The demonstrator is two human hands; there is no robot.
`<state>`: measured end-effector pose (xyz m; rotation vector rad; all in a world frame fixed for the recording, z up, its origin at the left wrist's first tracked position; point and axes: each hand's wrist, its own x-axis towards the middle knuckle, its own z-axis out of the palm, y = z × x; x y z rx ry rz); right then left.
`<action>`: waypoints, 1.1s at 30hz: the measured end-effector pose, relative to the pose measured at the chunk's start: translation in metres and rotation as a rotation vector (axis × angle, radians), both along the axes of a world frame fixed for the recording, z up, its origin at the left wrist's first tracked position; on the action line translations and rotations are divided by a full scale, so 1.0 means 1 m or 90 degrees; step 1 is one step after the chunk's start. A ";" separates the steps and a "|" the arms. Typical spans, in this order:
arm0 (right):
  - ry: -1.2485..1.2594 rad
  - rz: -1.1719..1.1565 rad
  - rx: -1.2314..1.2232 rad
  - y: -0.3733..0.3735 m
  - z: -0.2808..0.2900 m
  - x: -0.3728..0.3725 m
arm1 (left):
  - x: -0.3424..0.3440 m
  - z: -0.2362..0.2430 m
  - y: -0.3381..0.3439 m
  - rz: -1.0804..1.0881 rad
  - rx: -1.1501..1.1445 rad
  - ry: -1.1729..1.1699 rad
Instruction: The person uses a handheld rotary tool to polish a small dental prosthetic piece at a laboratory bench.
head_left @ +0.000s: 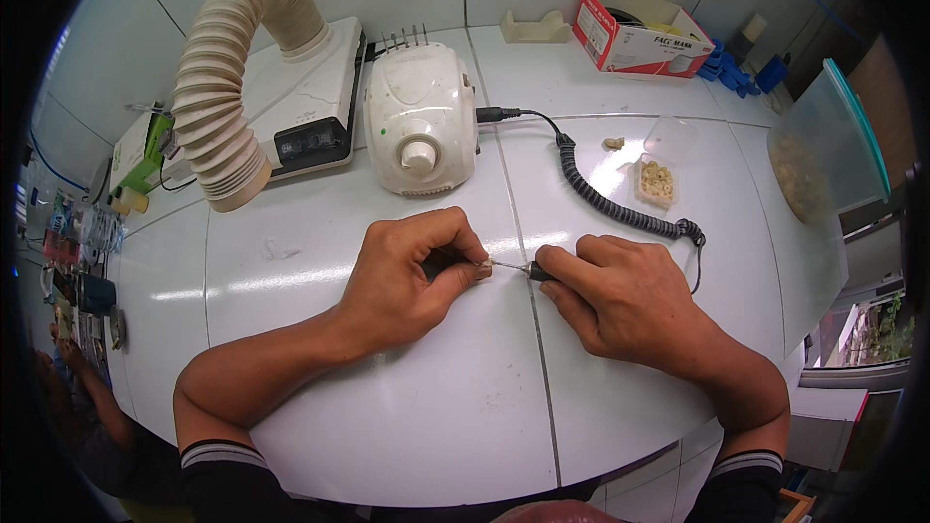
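L hand [412,276] pinches a tiny pale piece [485,269] btwn thumb & index, ctr of frame; mostly hidden, exact shape unclear. R hand [625,295] grips a dark handpiece [539,272] just right of ctr, thin metal bit [511,265] toward the piece; contact can't tell. Piece prob. light, hard, easily dropped: hold edges, clear of bit. Handpiece prob. rigid; grip body. Upper ctr: white ctrl unit [423,116]; upper right: coiled cord [608,198].
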<state>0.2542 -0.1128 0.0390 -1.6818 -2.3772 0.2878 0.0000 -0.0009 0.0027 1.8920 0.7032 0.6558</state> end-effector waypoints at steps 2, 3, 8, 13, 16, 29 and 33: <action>-0.004 0.004 0.008 0.000 -0.001 0.000 | 0.000 0.000 0.000 0.004 -0.001 0.002; -0.004 0.002 0.005 0.000 -0.001 0.000 | 0.000 -0.001 0.000 0.005 0.002 0.004; -0.007 -0.002 -0.005 0.000 -0.001 0.000 | -0.001 0.001 0.001 0.001 0.007 0.042; -0.012 -0.001 -0.005 0.000 -0.001 -0.001 | -0.001 -0.001 0.002 -0.002 0.017 0.027; -0.011 -0.002 -0.006 0.000 0.000 -0.001 | -0.001 -0.002 0.002 -0.005 0.027 0.024; 0.003 -0.009 0.000 -0.001 -0.002 -0.001 | 0.000 -0.002 0.001 0.010 0.008 -0.007; -0.006 -0.003 0.015 -0.001 -0.002 -0.002 | 0.001 -0.002 0.000 0.013 0.006 -0.008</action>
